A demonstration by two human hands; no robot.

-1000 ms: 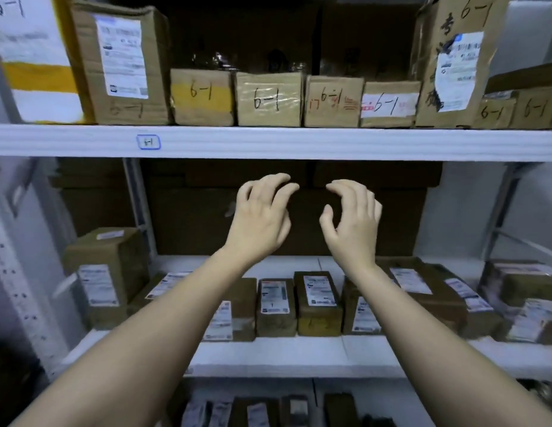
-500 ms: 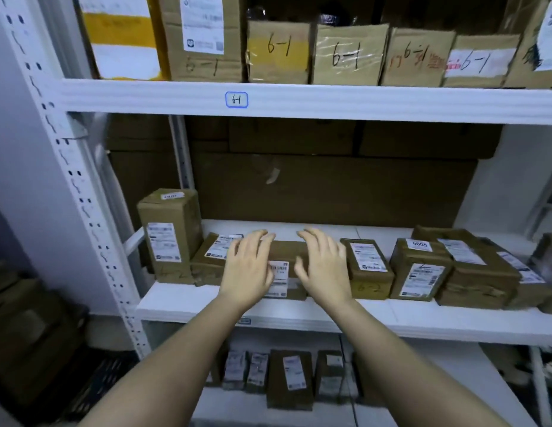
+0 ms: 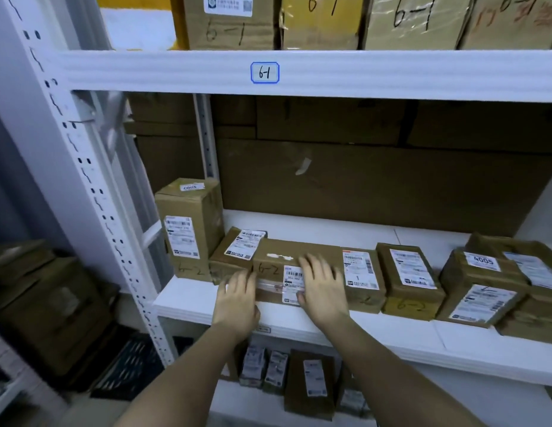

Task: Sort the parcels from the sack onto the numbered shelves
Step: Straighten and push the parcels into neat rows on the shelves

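Head view: I'm seating the 6-2 parcel (image 3: 294, 263) at twelve o'clock, left hand (image 3: 237, 298) and right hand (image 3: 322, 291) flat against it, fingers straight; next, let go.

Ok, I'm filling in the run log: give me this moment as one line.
stage: setting parcel on shelf | left hand: open, on parcel front | right hand: open, on parcel top | parcel mark: 6-2 | shelf: below tag 6-1

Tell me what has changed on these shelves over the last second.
Both hands came down from mid-air below the 6-1 shelf to the middle shelf. The left hand now rests at the front left corner of the flat parcel marked 6-2; the right hand lies on its top and label. Neither has a closed grip. The neighbouring parcels kept their places.
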